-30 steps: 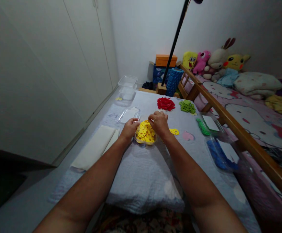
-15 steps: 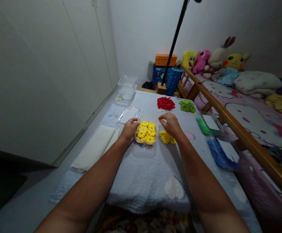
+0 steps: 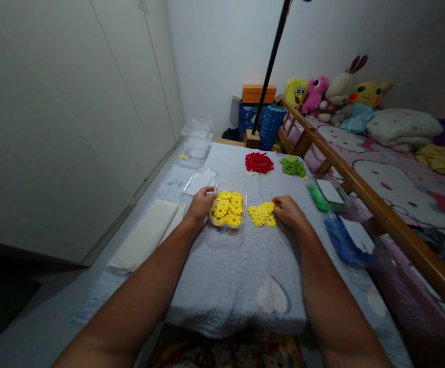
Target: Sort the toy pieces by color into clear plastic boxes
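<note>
A clear plastic container (image 3: 244, 204) stands on the cloth in front of me, filled with yellow flower-shaped plastic pieces (image 3: 228, 208). My left hand (image 3: 203, 204) grips its left wall, fingers closed on the rim. To the right of the container lies a small loose pile of the same yellow pieces (image 3: 261, 214). My right hand (image 3: 286, 209) is at the pile's right edge, thumb and fingers pinched on one yellow piece. A clear lid (image 3: 198, 182) with a white label lies just behind my left hand.
Red pieces (image 3: 259, 162) and light green pieces (image 3: 293, 166) lie in heaps at the back. Containers of green (image 3: 318, 198) and blue pieces (image 3: 341, 237) stand along the right edge by the wooden bed rail (image 3: 345, 166). Clear containers (image 3: 197, 135) are stacked back left; a folded cloth (image 3: 145, 235) lies left.
My right hand has moved from beside the container's upper right corner, rightward and down to the loose yellow pile. My left hand has stayed on the container.
</note>
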{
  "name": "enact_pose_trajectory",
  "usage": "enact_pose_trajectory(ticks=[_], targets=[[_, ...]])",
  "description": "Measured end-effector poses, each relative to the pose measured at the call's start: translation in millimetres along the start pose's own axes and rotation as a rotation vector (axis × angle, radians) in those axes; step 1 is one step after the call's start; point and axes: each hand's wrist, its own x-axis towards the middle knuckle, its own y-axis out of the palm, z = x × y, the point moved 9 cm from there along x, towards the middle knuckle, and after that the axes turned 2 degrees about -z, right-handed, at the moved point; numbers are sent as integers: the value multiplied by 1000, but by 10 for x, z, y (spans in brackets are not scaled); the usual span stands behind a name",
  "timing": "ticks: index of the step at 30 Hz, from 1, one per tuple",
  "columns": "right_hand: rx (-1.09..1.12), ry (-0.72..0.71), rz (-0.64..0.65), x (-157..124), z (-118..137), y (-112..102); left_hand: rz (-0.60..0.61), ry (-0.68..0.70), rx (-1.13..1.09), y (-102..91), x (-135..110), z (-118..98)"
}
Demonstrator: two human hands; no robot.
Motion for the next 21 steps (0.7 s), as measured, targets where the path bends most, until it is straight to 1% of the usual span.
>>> enact_pose_trajectory(ticks=[2, 8, 10, 12, 14, 16, 19, 21], targets=[[56, 12, -22, -3, -45, -25, 1, -1, -7, -2, 10, 16], [296, 145, -37, -67, -286, -107, 5, 11, -3, -14, 20, 22], [345, 153, -79, -85, -315, -172, 9, 7, -12, -14, 19, 27], [396, 142, -147, -99, -282, -263, 13, 2, -27, -10, 20, 36], [450, 115, -227, -117, -164, -366, 14, -3, -38, -5, 19, 47], [505, 68, -288, -139, 52, -454, 20, -16, -48, 10, 14, 60], [560, -76, -278, -160, 547, -509, 36, -37, -61, 37, -1, 70], [521, -210, -295, -186, 903, -562, 43, -39, -62, 47, -9, 65]])
